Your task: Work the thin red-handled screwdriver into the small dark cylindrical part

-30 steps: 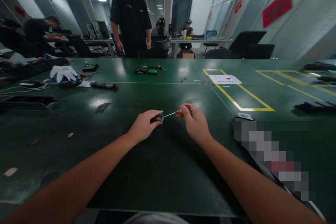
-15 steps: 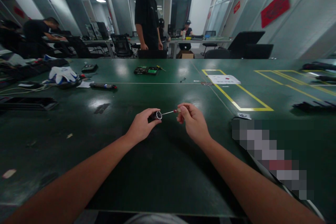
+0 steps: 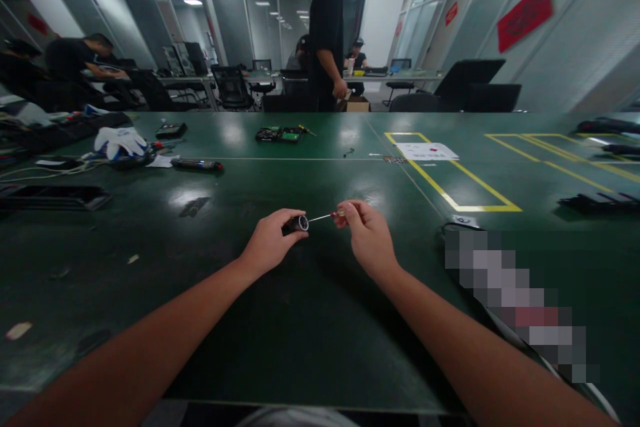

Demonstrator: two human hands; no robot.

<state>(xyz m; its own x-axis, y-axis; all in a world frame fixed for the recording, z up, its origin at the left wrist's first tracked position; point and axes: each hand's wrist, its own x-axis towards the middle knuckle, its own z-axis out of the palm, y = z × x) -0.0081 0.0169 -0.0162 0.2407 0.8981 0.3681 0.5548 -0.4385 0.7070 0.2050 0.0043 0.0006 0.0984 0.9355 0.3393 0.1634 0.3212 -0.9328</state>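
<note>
A short black cylinder (image 3: 299, 223) with a bright ring at its end is gripped between the thumb and fingers of my left hand (image 3: 271, 238); its exact kind is not clear. The ringed end faces right. My right hand (image 3: 369, 230) pinches the red and clear handle of a small screwdriver (image 3: 320, 217). The thin shaft points left, its tip at the cylinder's ringed end. Whether the tip sits inside or only touches the rim I cannot tell. Both hands are above the green table (image 3: 300, 340).
White gloves (image 3: 119, 142), cables and a dark pen-shaped tool (image 3: 197, 165) lie on the left. An open tool case (image 3: 278, 135) is at the far side. A white sheet (image 3: 427, 151) overlaps yellow tape. A person (image 3: 327, 40) stands beyond the table.
The standing person beyond the table has moved to the right. My hands have barely shifted, with the cylinder and screwdriver still held end to end.
</note>
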